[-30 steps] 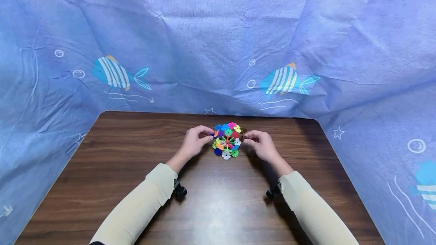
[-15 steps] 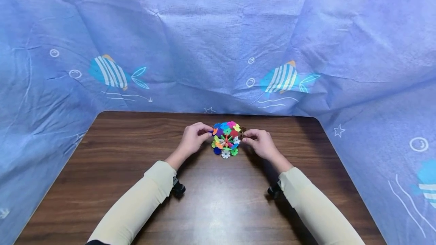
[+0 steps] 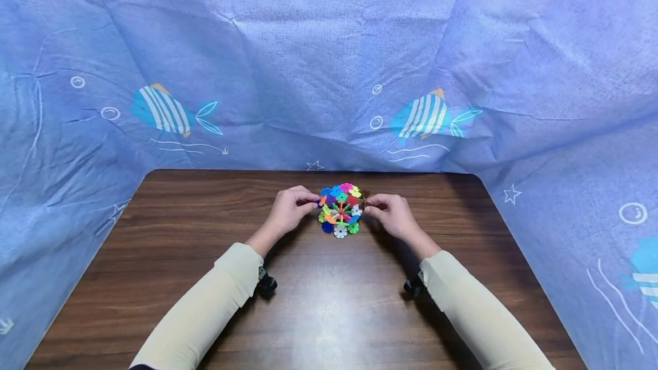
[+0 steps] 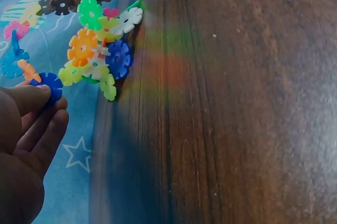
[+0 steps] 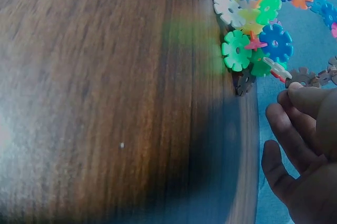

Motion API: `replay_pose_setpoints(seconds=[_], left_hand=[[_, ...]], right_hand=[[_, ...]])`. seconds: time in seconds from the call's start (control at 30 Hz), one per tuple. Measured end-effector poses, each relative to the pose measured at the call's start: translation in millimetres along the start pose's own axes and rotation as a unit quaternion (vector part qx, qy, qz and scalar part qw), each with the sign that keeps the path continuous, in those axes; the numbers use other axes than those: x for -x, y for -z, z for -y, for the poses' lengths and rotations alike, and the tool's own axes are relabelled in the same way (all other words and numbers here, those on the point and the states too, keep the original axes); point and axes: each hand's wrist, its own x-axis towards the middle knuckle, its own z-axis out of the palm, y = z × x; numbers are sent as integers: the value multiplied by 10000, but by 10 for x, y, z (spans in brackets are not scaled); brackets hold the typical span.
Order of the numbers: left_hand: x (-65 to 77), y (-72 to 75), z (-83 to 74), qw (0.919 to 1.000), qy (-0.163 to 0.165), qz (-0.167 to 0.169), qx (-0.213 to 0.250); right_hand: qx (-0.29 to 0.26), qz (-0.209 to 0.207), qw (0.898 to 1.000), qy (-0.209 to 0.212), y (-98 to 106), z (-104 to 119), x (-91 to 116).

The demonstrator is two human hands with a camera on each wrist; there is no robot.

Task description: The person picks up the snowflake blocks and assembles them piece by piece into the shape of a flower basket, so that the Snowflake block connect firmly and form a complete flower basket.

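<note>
A many-coloured model of interlocking flower-shaped plastic discs (image 3: 341,210) stands near the table's far edge, with a loop of discs at its back. At its left side my left hand (image 3: 289,211) pinches a dark blue disc (image 4: 50,87) between thumb and fingers; an orange disc (image 4: 28,70) joins it. Opposite, my right hand (image 3: 394,217) pinches a brown disc (image 5: 303,77) of the same loop. In the right wrist view, that hand's other fingers (image 5: 279,166) are loosely bent below. Green, white, yellow and blue discs make up the lower cluster. Fingertips partly cover both held discs.
The brown wood-grain table (image 3: 205,267) has a bright glare patch at its near middle. A blue cloth (image 3: 303,61) printed with fish hangs right behind the far edge. Each wrist carries a small black camera (image 3: 267,283).
The head view has shifted slightly. Both hands keep their pinch on the same discs, and the model stays nearly where it was.
</note>
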Motion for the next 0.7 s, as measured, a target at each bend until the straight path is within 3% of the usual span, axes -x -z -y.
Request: replay_pose_setpoints(seconds=[0.37, 0.7], left_hand=[[66, -69, 22, 9963, 653, -126, 542], [50, -67, 19, 9968, 704, 45, 366]], right_hand=[[78, 17, 9999, 76, -23, 8, 29], [197, -83, 9995, 217, -27, -14, 41]])
